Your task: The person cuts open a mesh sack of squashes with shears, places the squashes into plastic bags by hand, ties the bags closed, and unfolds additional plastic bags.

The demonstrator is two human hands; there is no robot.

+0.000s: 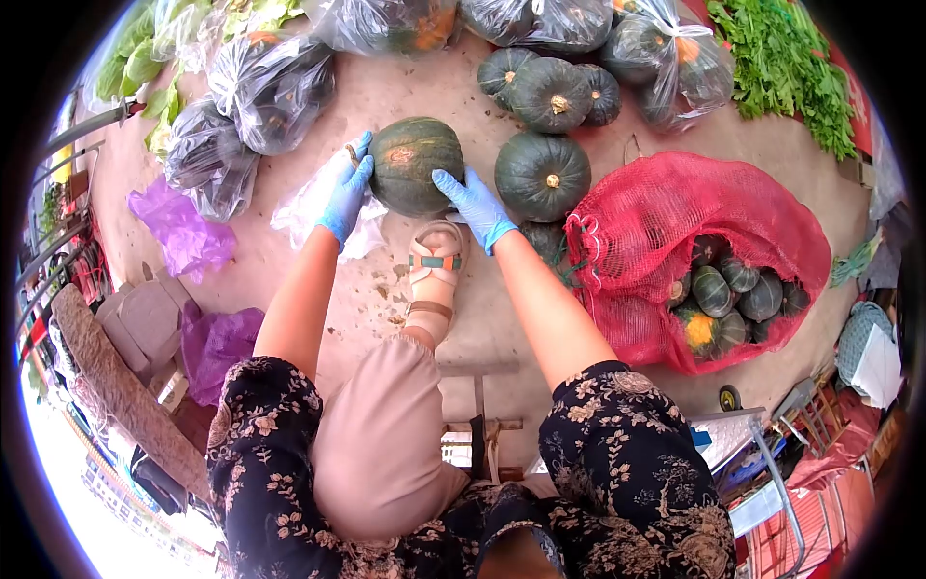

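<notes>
A dark green pumpkin (pixel 417 166) with an orange-brown patch is held between my two blue-gloved hands, just beyond my sandalled foot. My left hand (pixel 347 193) presses against its left side. On its lower right side lies my right hand (pixel 473 203), thumb on the skin. Beneath my left hand a white plastic bag (pixel 362 232) rests on the floor, partly covered by the wrist. Right of my right hand sits another round green pumpkin (pixel 542 178), stem up.
A red mesh sack (pixel 617 289) at the right is torn wide, showing several pumpkins (pixel 714 291). More pumpkins (pixel 552 95) and bagged pumpkins (pixel 270 92) line the back. Purple bags (pixel 183 227) lie at the left. Leafy greens (pixel 786 68) are at the back right.
</notes>
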